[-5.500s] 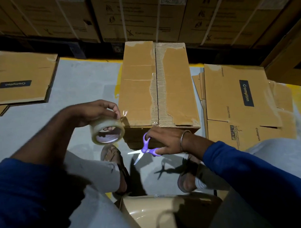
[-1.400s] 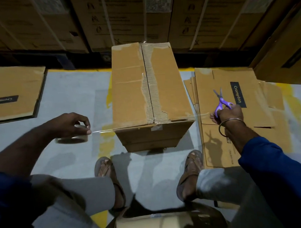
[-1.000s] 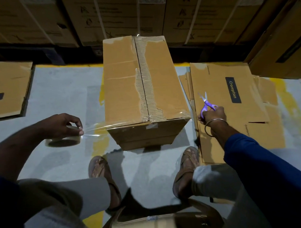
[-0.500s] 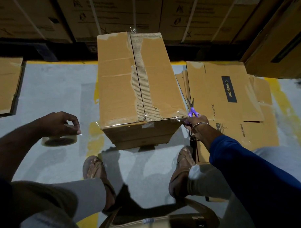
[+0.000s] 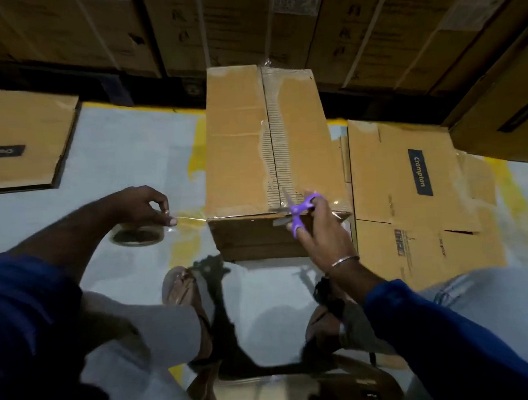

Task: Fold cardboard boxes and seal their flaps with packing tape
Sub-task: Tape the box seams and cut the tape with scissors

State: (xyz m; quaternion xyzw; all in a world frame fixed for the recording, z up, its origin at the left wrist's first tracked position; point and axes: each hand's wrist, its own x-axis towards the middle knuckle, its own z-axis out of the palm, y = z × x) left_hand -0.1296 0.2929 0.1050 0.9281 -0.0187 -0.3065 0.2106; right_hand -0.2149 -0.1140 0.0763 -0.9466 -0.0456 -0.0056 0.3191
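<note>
- The cardboard box (image 5: pixel 273 157) stands on the grey floor (image 5: pixel 129 150) at the centre of the frame, its 2 top flaps closed along a seam that runs away from us; the liner is torn beside that seam, baring the corrugation
- Our left hand (image 5: pixel 137 204) at centre left has its fingers curled over the tape roll (image 5: pixel 136 234), thumb and forefinger pinching where the clear tape (image 5: pixel 188 219) leaves it; the strip runs taut to the box's near left corner and, as far as we can tell, on along the near top edge
- Our right hand (image 5: pixel 320 227) at the near right corner of the box has fingers through the handles of the purple scissors (image 5: pixel 299 210); the blades stand partly apart, pointing left over the near edge; whether they touch the tape we cannot tell
- We judge the box light and apparently empty, stiff at its corners but soft at the torn seam, so we would press on the flaps near the edges, not on the bared fluting
- The tape looks thin and clingy; slack would let it fold on itself, so we would hold it taut at the roll and cut close to the box
- Flattened cartons (image 5: pixel 412 194) lie at the right; another flat carton (image 5: pixel 24 142) sits at the upper left; stacked boxes (image 5: pixel 250 23) line the top of the frame
</note>
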